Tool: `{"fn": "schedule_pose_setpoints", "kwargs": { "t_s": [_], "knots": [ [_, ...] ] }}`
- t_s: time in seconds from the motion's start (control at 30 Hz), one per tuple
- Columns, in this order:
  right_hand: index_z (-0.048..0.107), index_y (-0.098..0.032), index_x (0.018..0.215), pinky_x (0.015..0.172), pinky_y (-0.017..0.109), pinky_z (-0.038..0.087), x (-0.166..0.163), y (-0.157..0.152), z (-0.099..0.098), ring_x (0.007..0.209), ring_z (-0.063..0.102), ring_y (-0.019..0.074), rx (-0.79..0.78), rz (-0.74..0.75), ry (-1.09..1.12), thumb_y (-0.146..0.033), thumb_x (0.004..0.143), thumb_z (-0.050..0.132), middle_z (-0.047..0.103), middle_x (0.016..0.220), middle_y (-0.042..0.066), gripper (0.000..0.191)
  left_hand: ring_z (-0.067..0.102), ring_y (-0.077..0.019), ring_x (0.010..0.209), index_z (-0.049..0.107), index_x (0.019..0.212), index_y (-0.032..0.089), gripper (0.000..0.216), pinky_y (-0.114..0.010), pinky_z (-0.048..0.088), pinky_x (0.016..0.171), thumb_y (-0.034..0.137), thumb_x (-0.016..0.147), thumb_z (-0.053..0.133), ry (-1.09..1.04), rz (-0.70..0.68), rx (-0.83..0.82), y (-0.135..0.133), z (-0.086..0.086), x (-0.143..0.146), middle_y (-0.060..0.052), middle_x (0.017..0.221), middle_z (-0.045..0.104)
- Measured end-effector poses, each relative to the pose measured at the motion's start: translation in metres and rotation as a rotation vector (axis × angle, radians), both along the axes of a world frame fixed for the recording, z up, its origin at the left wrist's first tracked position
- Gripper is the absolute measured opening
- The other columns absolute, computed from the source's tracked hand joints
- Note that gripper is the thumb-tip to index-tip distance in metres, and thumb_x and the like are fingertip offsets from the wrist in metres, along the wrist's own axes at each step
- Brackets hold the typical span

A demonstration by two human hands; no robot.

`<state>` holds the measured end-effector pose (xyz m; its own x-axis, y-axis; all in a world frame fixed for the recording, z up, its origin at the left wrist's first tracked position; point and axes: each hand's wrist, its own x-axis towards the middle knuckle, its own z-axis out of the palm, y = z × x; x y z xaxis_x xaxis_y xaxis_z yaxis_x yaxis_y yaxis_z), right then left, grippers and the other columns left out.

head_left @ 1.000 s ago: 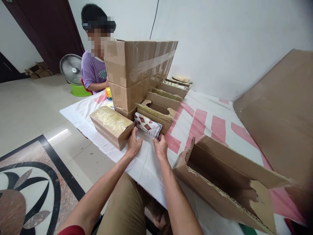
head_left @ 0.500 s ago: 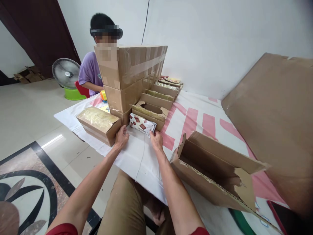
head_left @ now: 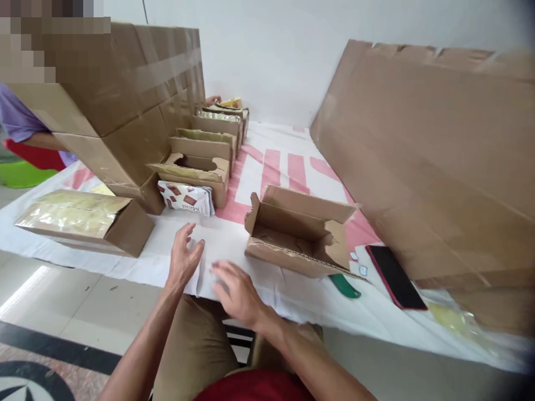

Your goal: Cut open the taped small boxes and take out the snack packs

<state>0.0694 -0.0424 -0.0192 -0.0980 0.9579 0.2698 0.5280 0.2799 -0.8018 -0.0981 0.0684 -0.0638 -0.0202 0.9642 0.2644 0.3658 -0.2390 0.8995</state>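
Observation:
My left hand (head_left: 184, 257) is held over the table's front edge, empty, with thumb and fingers apart. To its right my right hand (head_left: 234, 291), a little blurred, also holds nothing and has its fingers spread. Beyond them a white packet with red-brown diamond shapes (head_left: 186, 197) leans against the front of a cardboard box (head_left: 200, 149) with a cut-out opening. An open, empty cardboard box (head_left: 288, 259) with raised flaps sits right of my hands. At the left lies a closed cardboard box (head_left: 83, 214) with shiny tape on top.
Stacked taped boxes (head_left: 137, 83) form a wall at the left, a person in a purple sleeve (head_left: 20, 117) behind it. A large cardboard sheet (head_left: 418, 161) stands at the right. Before it lie a phone (head_left: 395, 275) and a green object (head_left: 346, 285) on the white-and-pink cloth (head_left: 288, 167).
My right hand has let go of the packet, which stays against the box. Both hands have drawn back toward me, the left one away from the closed box. The view has swung right.

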Motion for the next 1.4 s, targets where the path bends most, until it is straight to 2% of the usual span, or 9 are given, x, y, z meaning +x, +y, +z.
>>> {"fn": "schedule_pose_setpoints", "kwargs": {
  "t_s": [0.1, 0.2, 0.3, 0.4, 0.57, 0.93, 1.07, 1.3, 1.4],
  "knots": [
    [0.074, -0.049, 0.124, 0.08, 0.046, 0.069, 0.049, -0.083, 0.008, 0.085, 0.08, 0.0269, 0.046, 0.045, -0.028, -0.024, 0.096, 0.059, 0.082, 0.103, -0.004, 0.04, 0.058, -0.0336, 0.137, 0.064, 0.134, 0.026, 0.049, -0.051, 0.055, 0.107, 0.036, 0.087, 0.069, -0.014, -0.102, -0.004, -0.04, 0.006, 0.017, -0.013, 0.149, 0.058],
    [0.062, -0.066, 0.133, 0.064, 0.052, 0.07, 0.111, -0.141, 0.013, 0.081, 0.079, 0.0356, 0.171, -0.23, -0.102, -0.028, 0.089, 0.064, 0.082, 0.099, -0.006, 0.058, 0.051, -0.0348, 0.146, 0.057, 0.145, 0.029, 0.061, -0.054, 0.051, 0.113, 0.041, 0.087, 0.073, -0.042, -0.22, 0.0, -0.058, 0.02, 0.04, -0.014, 0.161, 0.048],
    [0.07, -0.051, 0.13, 0.074, 0.052, 0.068, 0.164, -0.164, 0.017, 0.086, 0.079, 0.0336, 0.223, -0.613, -0.192, -0.028, 0.092, 0.066, 0.081, 0.102, 0.0, 0.045, 0.041, -0.0355, 0.155, 0.045, 0.156, 0.032, 0.082, -0.053, 0.048, 0.117, 0.047, 0.083, 0.079, -0.086, -0.354, 0.009, -0.054, 0.043, 0.063, -0.014, 0.172, 0.032],
    [0.058, -0.032, 0.147, 0.082, 0.049, 0.065, 0.196, -0.153, 0.018, 0.109, 0.074, 0.0347, 0.161, -0.745, -0.189, -0.043, 0.091, 0.072, 0.072, 0.132, 0.012, 0.059, 0.038, -0.0364, 0.157, 0.053, 0.151, 0.031, 0.077, -0.053, 0.044, 0.12, 0.048, 0.082, 0.082, -0.05, -0.463, 0.028, -0.046, 0.063, 0.081, -0.014, 0.172, 0.034],
    [0.031, -0.026, 0.164, 0.101, 0.054, 0.058, 0.217, -0.107, 0.01, 0.141, 0.055, 0.0377, 0.052, -0.561, -0.02, -0.062, 0.085, 0.074, 0.047, 0.162, 0.02, 0.097, 0.054, -0.0334, 0.144, 0.066, 0.137, 0.026, 0.054, -0.05, 0.046, 0.118, 0.045, 0.087, 0.077, -0.055, -0.44, 0.012, -0.048, 0.069, 0.097, -0.015, 0.154, 0.058],
    [0.051, -0.02, 0.153, 0.108, 0.061, 0.051, 0.19, -0.073, 0.01, 0.129, 0.063, 0.0373, 0.021, -0.655, 0.221, -0.07, 0.093, 0.058, 0.058, 0.151, 0.02, 0.079, 0.071, -0.0271, 0.11, 0.071, 0.111, 0.019, 0.042, -0.041, 0.06, 0.092, 0.056, 0.09, 0.071, -0.319, -0.288, -0.039, -0.063, 0.067, 0.121, -0.011, 0.117, 0.074],
    [0.051, -0.019, 0.153, 0.104, 0.062, 0.052, 0.172, -0.053, 0.049, 0.122, 0.066, 0.0359, 0.141, -0.611, 0.206, -0.068, 0.093, 0.058, 0.064, 0.142, 0.019, 0.078, 0.072, -0.0285, 0.109, 0.07, 0.119, 0.024, 0.038, -0.048, 0.062, 0.091, 0.052, 0.093, 0.07, -0.387, -0.245, 0.132, -0.058, 0.096, 0.106, -0.011, 0.119, 0.074],
    [0.063, -0.021, 0.135, 0.094, 0.042, 0.058, 0.145, 0.001, 0.186, 0.111, 0.068, 0.0226, 0.629, -0.372, 0.166, -0.043, 0.097, 0.065, 0.072, 0.124, 0.009, 0.043, 0.072, -0.0236, 0.111, 0.059, 0.133, 0.022, 0.055, -0.04, 0.06, 0.094, 0.052, 0.091, 0.076, -0.47, -0.219, 0.498, -0.013, 0.218, 0.077, -0.008, 0.124, 0.071],
    [0.061, -0.023, 0.138, 0.094, 0.041, 0.059, 0.131, 0.007, 0.205, 0.111, 0.068, 0.021, 0.723, -0.28, 0.208, -0.039, 0.098, 0.067, 0.071, 0.125, 0.008, 0.043, 0.071, -0.023, 0.115, 0.058, 0.132, 0.024, 0.051, -0.04, 0.058, 0.099, 0.05, 0.092, 0.075, -0.488, -0.199, 0.569, -0.02, 0.242, 0.06, -0.006, 0.126, 0.071]
  ]
}}
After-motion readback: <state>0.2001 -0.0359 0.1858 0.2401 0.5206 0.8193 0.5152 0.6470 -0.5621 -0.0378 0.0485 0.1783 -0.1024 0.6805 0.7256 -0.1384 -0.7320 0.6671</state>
